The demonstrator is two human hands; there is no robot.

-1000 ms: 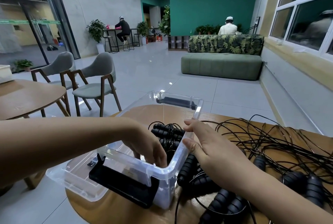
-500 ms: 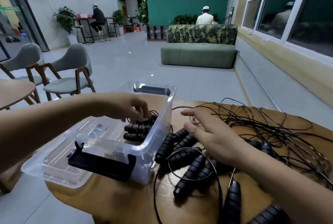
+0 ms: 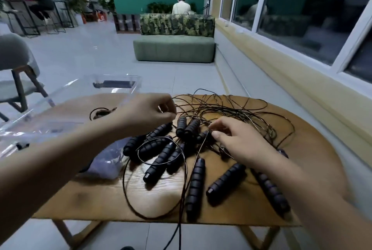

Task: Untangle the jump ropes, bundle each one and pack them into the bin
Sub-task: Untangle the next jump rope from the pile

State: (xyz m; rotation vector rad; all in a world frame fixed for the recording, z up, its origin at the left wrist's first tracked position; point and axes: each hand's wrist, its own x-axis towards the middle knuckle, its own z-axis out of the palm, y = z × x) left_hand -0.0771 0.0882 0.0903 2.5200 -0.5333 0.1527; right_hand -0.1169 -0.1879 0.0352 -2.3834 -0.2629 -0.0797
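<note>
A tangle of thin black jump ropes with several black ribbed handles lies on the round wooden table. My left hand hovers over the left edge of the pile and pinches a thin cord between thumb and fingers. My right hand sits on the middle of the pile, its thumb and forefinger pinching a cord near a handle. The clear plastic bin stands at the table's left, blurred; a bundled rope shows inside it.
One cord loop hangs over the table's front edge. A grey chair stands left of the table. A green sofa and seated people are far behind. A wall with windows runs along the right.
My left hand has come out of the bin and moved right to the rope pile, taking a cord. My right hand shifted from the bin's rim to the pile. The view swung right.
</note>
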